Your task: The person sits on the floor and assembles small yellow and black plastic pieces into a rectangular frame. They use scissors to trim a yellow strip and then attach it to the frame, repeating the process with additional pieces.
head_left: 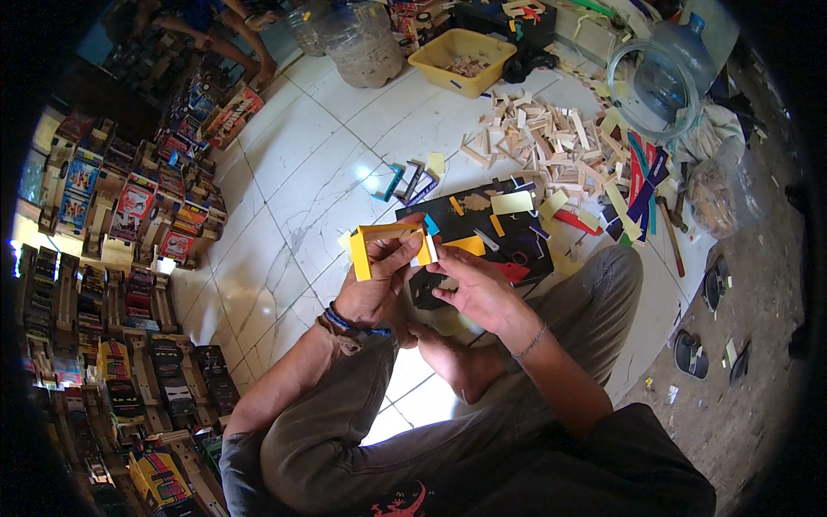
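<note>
A yellow frame [360, 256] is being gripped by the left hand [370, 289], up near the black board [442, 209]. The white edge [431, 248] at its right end is being touched by the right hand's [482, 293] fingertips — can't tell if it's being pinched. Best results are prob. being had w/ the frame being braced lightly, b/c thin walls may be bending under squeezing — & w/ the edge being worked bit by bit, approx. square.

Co-worker [200, 15]: cut off above | left hand [376, 283]: partly behind yellow frame [360, 255]
</note>
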Demonstrator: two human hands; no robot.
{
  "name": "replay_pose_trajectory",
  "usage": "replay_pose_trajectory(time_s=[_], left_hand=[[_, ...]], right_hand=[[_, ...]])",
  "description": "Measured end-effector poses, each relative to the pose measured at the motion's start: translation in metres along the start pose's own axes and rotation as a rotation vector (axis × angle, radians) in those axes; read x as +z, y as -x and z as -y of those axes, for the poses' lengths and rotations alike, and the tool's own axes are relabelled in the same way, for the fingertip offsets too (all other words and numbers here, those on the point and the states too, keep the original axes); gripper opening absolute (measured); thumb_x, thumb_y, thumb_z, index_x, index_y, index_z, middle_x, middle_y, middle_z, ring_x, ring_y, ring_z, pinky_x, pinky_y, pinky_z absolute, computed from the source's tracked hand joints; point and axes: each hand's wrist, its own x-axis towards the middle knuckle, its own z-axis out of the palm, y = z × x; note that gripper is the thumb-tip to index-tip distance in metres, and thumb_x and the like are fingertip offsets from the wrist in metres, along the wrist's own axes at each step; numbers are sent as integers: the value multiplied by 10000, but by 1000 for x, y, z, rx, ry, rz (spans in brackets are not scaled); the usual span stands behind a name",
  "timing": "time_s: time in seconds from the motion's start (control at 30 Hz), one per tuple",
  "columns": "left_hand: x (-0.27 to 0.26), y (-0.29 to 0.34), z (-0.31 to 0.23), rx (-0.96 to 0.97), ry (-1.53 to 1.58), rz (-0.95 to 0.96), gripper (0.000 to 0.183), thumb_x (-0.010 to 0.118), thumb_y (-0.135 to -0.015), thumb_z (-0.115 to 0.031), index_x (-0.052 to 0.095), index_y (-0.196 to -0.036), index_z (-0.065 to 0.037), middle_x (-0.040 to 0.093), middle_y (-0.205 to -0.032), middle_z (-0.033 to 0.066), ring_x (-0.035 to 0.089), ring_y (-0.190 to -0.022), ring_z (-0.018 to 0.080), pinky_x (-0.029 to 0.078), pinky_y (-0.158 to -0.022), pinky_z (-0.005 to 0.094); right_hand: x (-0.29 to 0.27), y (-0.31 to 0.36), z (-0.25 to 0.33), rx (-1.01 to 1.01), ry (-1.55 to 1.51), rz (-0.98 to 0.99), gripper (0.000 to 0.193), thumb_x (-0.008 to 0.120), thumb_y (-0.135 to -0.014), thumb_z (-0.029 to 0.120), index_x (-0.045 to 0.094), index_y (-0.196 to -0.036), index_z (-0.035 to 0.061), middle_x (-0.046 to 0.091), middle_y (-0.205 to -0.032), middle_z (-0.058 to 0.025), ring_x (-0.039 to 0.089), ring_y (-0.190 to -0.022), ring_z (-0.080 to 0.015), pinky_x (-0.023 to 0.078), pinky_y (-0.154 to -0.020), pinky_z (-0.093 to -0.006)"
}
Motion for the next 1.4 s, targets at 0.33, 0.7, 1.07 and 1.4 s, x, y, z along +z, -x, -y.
replay_pose_trajectory(time_s=[0.33, 0.7, 1.07, 1.4], left_hand=[[9, 4, -6, 10, -106, -11, 397, 667, -983, -108, 600, -1366, -25, 679, -1178, 64, 634, -1079, 154, 511, -968, 334], [7, 2, 3, 126, -190, 17, 347, 662, -986, -94, 646, -1331, -56, 708, -1181, 45, 646, -1034, 94, 512, -943, 264], [11, 7, -11, 134, -410, 154, 438, 575, -1010, -118, 539, -1433, -10, 643, -1323, 55, 625, -1117, 126, 483, -992, 267], [19, 9, -18, 142, -376, 181, 627, 571, -934, 81, 416, -1525, -61, 596, -1343, 82, 581, -1160, 149, 476, -1048, 307]], right_hand=[[-1, -8, -2, -11, 48, -3, 210, 730, -952, 298, 649, -1097, 169, 651, -1102, 56, 573, -1055, -86, 445, -821, -322], [7, 3, 17, -284, 426, -32, 251, 754, -931, 213, 719, -1103, 34, 727, -982, -21, 655, -889, -77, 519, -696, -216], [14, 8, 20, -497, 601, -111, 207, 754, -931, 170, 711, -1042, 0, 715, -904, -26, 635, -825, -46, 513, -701, -201], [15, 7, 20, -514, 536, -164, 259, 720, -957, 194, 668, -1108, -9, 708, -921, -55, 633, -757, -48, 506, -511, -207]])
